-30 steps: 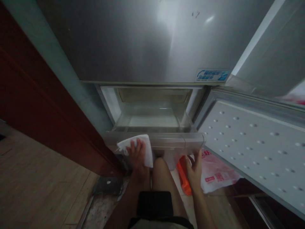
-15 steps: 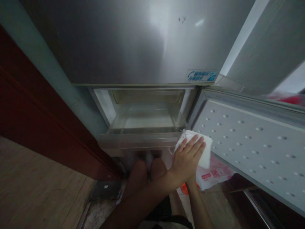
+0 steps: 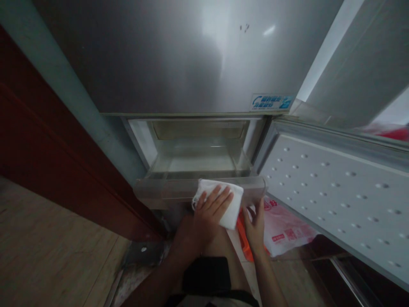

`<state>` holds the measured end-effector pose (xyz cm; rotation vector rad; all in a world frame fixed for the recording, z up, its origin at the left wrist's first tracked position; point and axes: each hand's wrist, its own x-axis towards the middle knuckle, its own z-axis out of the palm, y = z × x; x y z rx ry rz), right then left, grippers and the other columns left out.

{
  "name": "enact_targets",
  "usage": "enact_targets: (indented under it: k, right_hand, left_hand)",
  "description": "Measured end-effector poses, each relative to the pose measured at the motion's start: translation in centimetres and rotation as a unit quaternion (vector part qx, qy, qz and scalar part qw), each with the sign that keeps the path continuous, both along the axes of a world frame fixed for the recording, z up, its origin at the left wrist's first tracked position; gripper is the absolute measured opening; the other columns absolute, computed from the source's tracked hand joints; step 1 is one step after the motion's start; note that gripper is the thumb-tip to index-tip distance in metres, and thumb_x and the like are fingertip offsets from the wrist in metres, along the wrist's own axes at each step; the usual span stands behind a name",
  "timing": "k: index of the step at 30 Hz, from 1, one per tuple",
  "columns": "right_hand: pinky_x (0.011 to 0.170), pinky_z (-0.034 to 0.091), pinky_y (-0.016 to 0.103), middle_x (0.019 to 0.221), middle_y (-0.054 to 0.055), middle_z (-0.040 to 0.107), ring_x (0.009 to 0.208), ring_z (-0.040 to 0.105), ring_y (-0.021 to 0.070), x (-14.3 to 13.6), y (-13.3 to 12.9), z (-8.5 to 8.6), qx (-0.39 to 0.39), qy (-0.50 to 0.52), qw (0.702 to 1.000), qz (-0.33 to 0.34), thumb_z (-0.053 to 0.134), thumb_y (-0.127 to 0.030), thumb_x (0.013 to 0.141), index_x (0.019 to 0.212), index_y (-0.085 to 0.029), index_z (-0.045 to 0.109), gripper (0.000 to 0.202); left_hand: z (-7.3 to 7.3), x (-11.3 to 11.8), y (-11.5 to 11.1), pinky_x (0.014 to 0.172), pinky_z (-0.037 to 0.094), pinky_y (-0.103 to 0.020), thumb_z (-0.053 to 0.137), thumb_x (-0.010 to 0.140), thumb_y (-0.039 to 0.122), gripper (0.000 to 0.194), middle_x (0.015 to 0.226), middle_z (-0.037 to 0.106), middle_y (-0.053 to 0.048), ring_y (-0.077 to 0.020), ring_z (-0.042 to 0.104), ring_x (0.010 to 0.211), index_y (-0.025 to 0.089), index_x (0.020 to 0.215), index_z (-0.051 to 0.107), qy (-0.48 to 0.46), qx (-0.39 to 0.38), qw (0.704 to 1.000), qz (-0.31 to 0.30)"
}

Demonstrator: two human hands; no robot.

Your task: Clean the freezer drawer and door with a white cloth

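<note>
The left hand (image 3: pixel 207 213) presses a white cloth (image 3: pixel 223 200) flat, fingers spread, on the drawer (image 3: pixel 169 189) front; the right hand (image 3: pixel 255 221), open, steadies the drawer's right end.

head view: worn on the person's head | aimed forward and steeply down | close range | pulled-out drawer (image 3: pixel 198 187) framed at centre, open door (image 3: pixel 335 192) at right, floor (image 3: pixel 54 260) at lower left

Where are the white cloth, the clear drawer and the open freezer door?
white cloth (image 3: pixel 231 200): head view, its right half beside the fingers.
clear drawer (image 3: pixel 169 189): head view, its front wall.
open freezer door (image 3: pixel 335 192): head view, its dimpled inner panel.
</note>
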<state>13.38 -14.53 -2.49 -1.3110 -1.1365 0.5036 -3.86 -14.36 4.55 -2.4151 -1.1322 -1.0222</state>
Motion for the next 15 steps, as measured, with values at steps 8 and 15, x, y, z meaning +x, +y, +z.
enact_targets:
  k: [8, 15]
  right_hand:
    - [0.103, 0.038, 0.048, 0.148, 0.014, 0.028, 0.131, 0.037, 0.0277, 0.1, 0.1, -0.4, 0.0, 0.037, 0.999, -0.001, 0.057, -0.044, 0.082, 0.147, -0.023, 0.019, 0.079]
    - [0.103, 0.038, 0.049, 0.149, 0.013, 0.024, 0.132, 0.035, 0.0275, 0.0, 0.1, -0.8, 0.004, 0.042, 0.999, 0.006, 0.057, -0.043, 0.083, 0.147, -0.025, 0.017, 0.078]
  left_hand:
    - [-3.1, -10.2, -0.5, 0.116, 0.01, -0.052, 0.033, 0.092, 0.018, 0.052, 0.149, 0.035, -0.009, -0.0258, 0.018, 0.143, 0.021, 0.144, 0.031, -0.164, 0.053, 0.976, 0.129]
    - [-2.0, -11.8, 0.5, 0.118, 0.013, -0.045, 0.03, 0.095, 0.024, 0.049, 0.153, 0.027, -0.005, -0.0235, 0.015, 0.143, 0.021, 0.143, 0.032, -0.355, 0.057, 0.914, 0.188]
